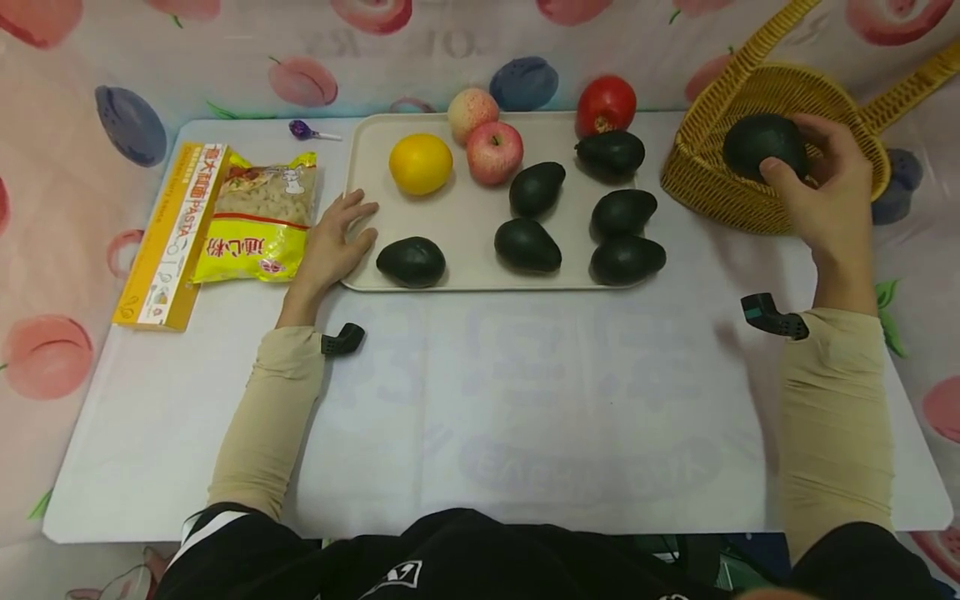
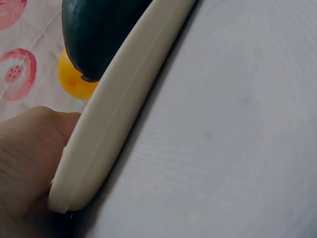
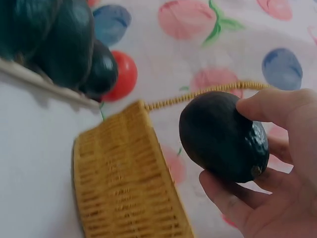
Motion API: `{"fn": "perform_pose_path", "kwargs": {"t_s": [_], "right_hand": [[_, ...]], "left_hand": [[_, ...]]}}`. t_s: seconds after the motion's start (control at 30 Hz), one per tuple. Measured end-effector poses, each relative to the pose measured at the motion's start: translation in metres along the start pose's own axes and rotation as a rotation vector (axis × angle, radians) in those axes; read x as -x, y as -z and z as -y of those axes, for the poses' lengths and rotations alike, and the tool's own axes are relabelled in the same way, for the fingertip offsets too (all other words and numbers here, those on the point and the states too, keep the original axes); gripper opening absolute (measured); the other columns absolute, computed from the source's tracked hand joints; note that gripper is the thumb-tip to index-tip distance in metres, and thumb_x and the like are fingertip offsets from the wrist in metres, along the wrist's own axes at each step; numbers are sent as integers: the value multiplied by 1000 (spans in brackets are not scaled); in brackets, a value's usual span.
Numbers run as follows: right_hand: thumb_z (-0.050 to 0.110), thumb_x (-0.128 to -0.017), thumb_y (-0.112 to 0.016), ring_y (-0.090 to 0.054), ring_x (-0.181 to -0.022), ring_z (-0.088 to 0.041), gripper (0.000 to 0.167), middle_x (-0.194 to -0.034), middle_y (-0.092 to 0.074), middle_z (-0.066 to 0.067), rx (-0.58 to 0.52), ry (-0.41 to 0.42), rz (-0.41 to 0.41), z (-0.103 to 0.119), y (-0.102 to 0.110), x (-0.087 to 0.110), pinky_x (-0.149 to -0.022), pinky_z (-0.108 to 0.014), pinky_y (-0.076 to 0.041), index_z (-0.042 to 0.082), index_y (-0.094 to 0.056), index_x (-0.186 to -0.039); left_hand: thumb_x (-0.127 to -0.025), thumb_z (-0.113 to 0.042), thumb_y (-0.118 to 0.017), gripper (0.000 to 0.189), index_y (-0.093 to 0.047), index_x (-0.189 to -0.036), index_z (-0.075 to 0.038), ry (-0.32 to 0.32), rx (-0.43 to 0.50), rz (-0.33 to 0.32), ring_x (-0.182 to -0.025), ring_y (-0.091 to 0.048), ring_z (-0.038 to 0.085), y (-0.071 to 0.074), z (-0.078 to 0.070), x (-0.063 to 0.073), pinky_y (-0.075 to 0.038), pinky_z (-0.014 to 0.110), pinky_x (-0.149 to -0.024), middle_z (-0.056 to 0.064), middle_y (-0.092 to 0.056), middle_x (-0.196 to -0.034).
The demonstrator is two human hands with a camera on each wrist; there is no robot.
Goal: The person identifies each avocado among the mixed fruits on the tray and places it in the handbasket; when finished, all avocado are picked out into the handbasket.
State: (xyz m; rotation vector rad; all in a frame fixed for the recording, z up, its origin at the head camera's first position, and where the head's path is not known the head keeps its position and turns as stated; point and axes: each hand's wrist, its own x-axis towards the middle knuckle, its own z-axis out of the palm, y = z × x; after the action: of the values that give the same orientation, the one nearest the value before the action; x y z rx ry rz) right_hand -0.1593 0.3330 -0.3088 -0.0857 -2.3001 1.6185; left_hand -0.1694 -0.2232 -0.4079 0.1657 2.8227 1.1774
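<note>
My right hand point(image 1: 836, 187) grips a dark green avocado point(image 1: 765, 148) over the mouth of a wicker basket point(image 1: 738, 200). In the right wrist view the thumb and fingers pinch this avocado point(image 3: 223, 136) from its sides. My left hand point(image 1: 333, 242) rests at the left end of a cream tray point(image 1: 457, 242), its fingers loosely spread across the rim. The left wrist view shows part of that hand point(image 2: 34, 158) against the tray's outer wall point(image 2: 114, 109). Several more avocados lie on the tray, one of them point(image 1: 411, 262) closest to the left hand.
Also on the tray are an orange point(image 1: 421, 164), a peach point(image 1: 473, 115), an apple point(image 1: 494, 152) and a red pomegranate-like fruit point(image 1: 606, 104). Left of it lie a pasta bag point(image 1: 258, 217), a yellow pasta box point(image 1: 171, 237) and a lollipop point(image 1: 302, 130). The basket's handles point(image 1: 757, 50) rise above its rim.
</note>
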Motion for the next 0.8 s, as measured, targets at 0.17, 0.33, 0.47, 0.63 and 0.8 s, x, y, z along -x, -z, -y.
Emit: {"fn": "perform_pose_path", "kwargs": {"t_s": [0.17, 0.33, 0.47, 0.63, 0.8], "right_hand": [[5, -81, -63, -54, -91, -3, 52, -123, -51, 6, 110, -86, -17, -7, 13, -11, -74, -12, -44, 18, -52, -131], [23, -87, -60, -46, -109, -6, 61, -143, -37, 10, 358, -240, 104, -19, 21, -22, -97, -21, -37, 31, -34, -142], [36, -90, -55, -31, -135, -24, 66, -156, -21, 3, 506, -289, 248, -26, 20, -33, -112, -44, -28, 34, -23, -148], [48, -89, -53, -27, -137, -37, 69, -158, -18, -3, 590, -307, 371, -32, 17, -45, -108, -58, -28, 34, -22, -149], [52, -88, -53, -27, -137, -42, 72, -156, -22, -14, 613, -324, 453, -36, 16, -50, -107, -63, -27, 29, -24, -150]], "left_hand": [[-93, -24, -55, 44, -52, -135, -16, -16, 6, 2, -148, -12, 20, 1, -1, -2, -6, 46, -121, -2, -30, -155], [-93, -25, -55, 44, -52, -135, -16, -18, -2, 7, -148, -12, 20, 1, -1, -3, -7, 46, -121, -2, -30, -155], [-93, -26, -55, 44, -52, -135, -16, -16, 2, 7, -148, -12, 20, 0, 1, -3, -8, 46, -121, -2, -30, -155], [-93, -26, -55, 44, -52, -136, -16, -2, 7, 11, -148, -11, 20, -1, 2, 1, -6, 50, -120, -2, -29, -156], [-93, -24, -56, 43, -53, -135, -16, -22, 9, -2, -148, -13, 22, -1, 1, 3, -7, 50, -120, 0, -31, -155]]}}
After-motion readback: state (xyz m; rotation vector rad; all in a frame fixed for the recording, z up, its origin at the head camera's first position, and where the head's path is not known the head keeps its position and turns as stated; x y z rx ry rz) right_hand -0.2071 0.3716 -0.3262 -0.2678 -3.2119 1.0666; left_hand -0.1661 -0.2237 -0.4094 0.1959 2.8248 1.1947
